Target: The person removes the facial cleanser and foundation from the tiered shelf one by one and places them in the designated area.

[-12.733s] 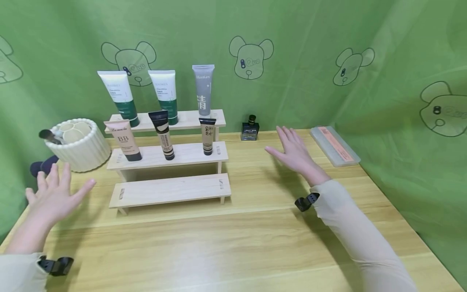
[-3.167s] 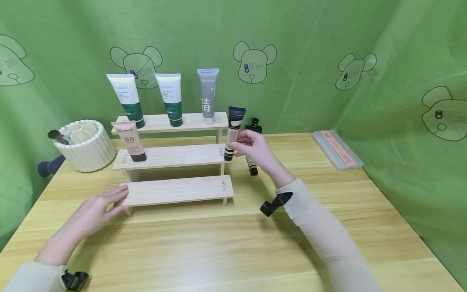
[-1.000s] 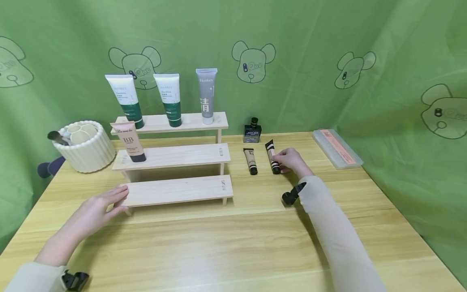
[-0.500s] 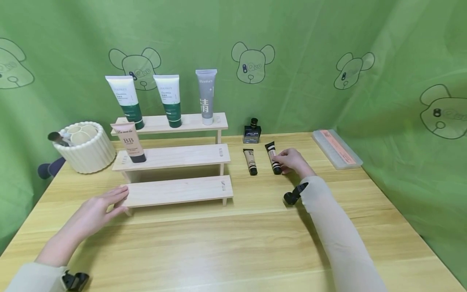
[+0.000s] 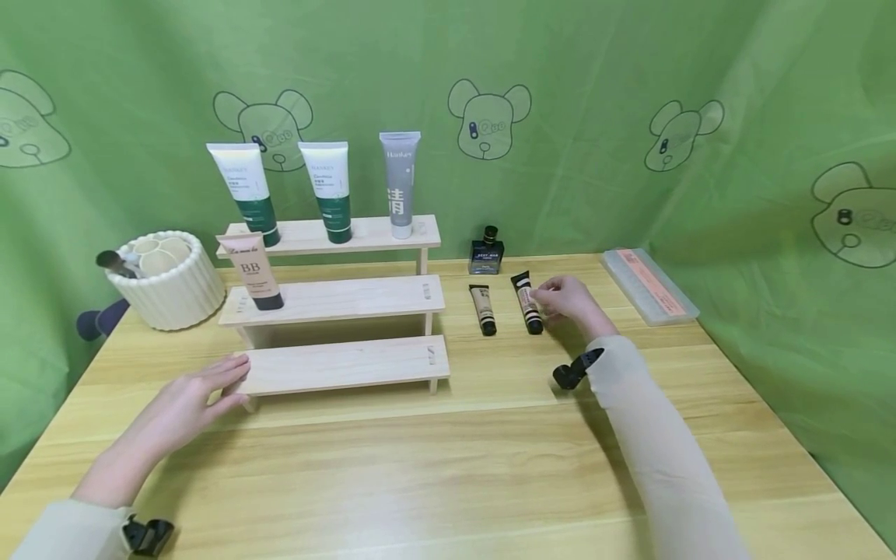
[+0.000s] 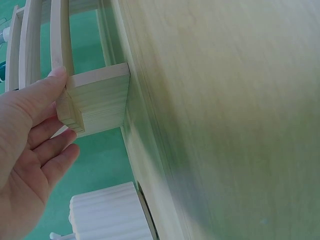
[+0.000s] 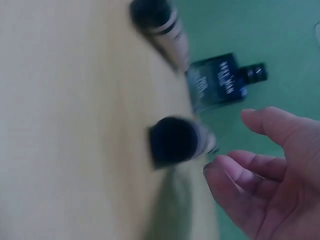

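My left hand (image 5: 183,406) pinches the pale wooden three-tier rack (image 5: 343,365); my right hand (image 5: 572,305), fingers parted, sits beside the larger black-and-beige plastic tube (image 5: 526,302). I should lift away without nudging it.

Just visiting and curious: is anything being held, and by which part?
The left grip holds the lowest shelf by its left end; the right grip holds nothing.

The tube (image 5: 527,303), beige with black ends, lies on the worktop (image 5: 448,467), cap toward the front. Left of it, the pale wooden rack (image 5: 350,299) stands upright, its 3 tiers rising rearward.
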{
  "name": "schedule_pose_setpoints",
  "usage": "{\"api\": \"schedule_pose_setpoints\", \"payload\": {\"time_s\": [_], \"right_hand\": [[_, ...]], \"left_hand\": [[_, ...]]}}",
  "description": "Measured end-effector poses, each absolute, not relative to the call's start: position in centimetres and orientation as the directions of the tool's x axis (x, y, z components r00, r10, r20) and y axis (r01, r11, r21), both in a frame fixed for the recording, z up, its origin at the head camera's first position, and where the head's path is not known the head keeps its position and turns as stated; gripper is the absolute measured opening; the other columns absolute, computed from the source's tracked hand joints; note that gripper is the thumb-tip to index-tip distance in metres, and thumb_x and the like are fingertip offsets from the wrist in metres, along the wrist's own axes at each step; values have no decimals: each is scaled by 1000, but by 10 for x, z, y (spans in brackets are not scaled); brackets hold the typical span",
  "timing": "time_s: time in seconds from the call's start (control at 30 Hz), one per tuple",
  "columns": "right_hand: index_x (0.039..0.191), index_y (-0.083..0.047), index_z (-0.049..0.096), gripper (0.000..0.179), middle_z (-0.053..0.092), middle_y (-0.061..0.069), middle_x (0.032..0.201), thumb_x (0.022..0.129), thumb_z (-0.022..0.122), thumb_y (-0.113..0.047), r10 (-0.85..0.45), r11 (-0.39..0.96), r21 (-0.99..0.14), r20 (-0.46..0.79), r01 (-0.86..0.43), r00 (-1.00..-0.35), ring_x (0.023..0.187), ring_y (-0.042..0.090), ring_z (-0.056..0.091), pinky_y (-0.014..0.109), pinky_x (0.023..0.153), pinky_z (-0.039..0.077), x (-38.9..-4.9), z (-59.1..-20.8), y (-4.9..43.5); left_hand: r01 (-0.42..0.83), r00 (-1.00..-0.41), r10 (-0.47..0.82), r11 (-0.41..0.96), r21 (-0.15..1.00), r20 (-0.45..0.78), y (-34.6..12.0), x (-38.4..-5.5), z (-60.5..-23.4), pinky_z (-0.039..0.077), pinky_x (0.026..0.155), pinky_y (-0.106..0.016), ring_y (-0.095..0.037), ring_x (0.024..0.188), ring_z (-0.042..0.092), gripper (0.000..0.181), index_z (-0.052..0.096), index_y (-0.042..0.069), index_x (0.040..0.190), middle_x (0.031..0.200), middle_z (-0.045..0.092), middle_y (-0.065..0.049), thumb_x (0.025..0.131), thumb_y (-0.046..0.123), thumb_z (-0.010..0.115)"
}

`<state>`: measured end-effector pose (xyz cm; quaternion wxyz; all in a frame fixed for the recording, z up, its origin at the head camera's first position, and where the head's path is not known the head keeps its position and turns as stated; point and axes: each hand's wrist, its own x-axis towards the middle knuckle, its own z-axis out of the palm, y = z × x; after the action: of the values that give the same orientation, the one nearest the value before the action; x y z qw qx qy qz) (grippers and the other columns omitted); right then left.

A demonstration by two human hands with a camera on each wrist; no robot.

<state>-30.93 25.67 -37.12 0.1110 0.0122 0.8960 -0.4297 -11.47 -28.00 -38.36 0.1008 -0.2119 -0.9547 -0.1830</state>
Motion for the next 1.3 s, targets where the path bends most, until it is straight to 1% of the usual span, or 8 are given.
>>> {"api": "schedule_pose_setpoints", "payload": {"time_s": [0.1, 0.2, 0.33, 0.63, 0.9, 1.0, 1.23, 1.3], "right_hand": [[119, 9, 49, 42, 53, 24, 103, 92, 57, -23, -109, 636, -771, -138, 38, -984, 84, 32, 58, 42, 73, 55, -306, -355, 249], [120, 9, 49, 44, 54, 23, 106, 92, 57, -24, -158, 629, -776, -64, -50, -985, 87, 34, 58, 41, 71, 56, -304, -339, 236], [119, 6, 52, 44, 56, 19, 103, 90, 60, -25, -221, 603, -780, 35, -165, -975, 87, 32, 57, 36, 65, 57, -296, -317, 214], [115, 1, 57, 37, 60, 12, 98, 87, 65, -21, -351, 500, -799, 166, -334, -922, 86, 27, 58, 35, 65, 57, -275, -278, 153], [112, -1, 59, 34, 60, 10, 95, 85, 68, -18, -460, 446, -788, 204, -423, -864, 82, 21, 58, 32, 62, 56, -268, -269, 93], [111, -2, 60, 32, 60, 7, 94, 85, 68, -18, -510, 439, -775, 201, -454, -836, 81, 19, 58, 28, 64, 55, -266, -273, 69], [111, -3, 59, 31, 59, 6, 92, 85, 67, -19, -607, 386, -800, 154, -459, -780, 75, 19, 58, 28, 58, 55, -260, -289, 15], [110, -3, 60, 30, 59, 5, 91, 85, 67, -18, -622, 381, -789, 168, -483, -765, 75, 16, 58, 25, 59, 54, -260, -292, 2]], "left_hand": [[442, -889, 367, 843, 308, 273, -280, -115, -383, 38, 91, -58, -43, 112, 48, 46, 57, -5, 120, 126, 51, -22, 81, 16, 70], [445, -888, 367, 841, 309, 279, -279, -115, -383, 38, 91, -58, -43, 112, 48, 46, 57, -5, 119, 125, 51, -22, 81, 16, 70], [449, -885, 369, 839, 307, 285, -278, -116, -383, 38, 91, -58, -43, 112, 48, 46, 57, -5, 119, 125, 52, -22, 80, 16, 70], [445, -887, 368, 842, 305, 278, -277, -117, -382, 38, 91, -58, -43, 111, 49, 48, 57, -5, 119, 125, 52, -23, 80, 19, 71], [445, -887, 368, 841, 308, 277, -277, -116, -382, 38, 92, -58, -43, 112, 49, 48, 57, -5, 119, 125, 52, -22, 79, 19, 72], [444, -888, 367, 842, 307, 278, -277, -116, -382, 38, 92, -58, -43, 112, 49, 48, 57, -5, 119, 125, 52, -22, 79, 18, 72], [451, -883, 370, 841, 300, 290, -277, -116, -382, 39, 91, -58, -42, 111, 50, 48, 58, -4, 118, 124, 52, -22, 79, 18, 72], [453, -881, 372, 840, 297, 292, -277, -116, -382, 39, 91, -58, -43, 110, 50, 48, 58, -4, 118, 124, 52, -22, 79, 18, 72]]}}
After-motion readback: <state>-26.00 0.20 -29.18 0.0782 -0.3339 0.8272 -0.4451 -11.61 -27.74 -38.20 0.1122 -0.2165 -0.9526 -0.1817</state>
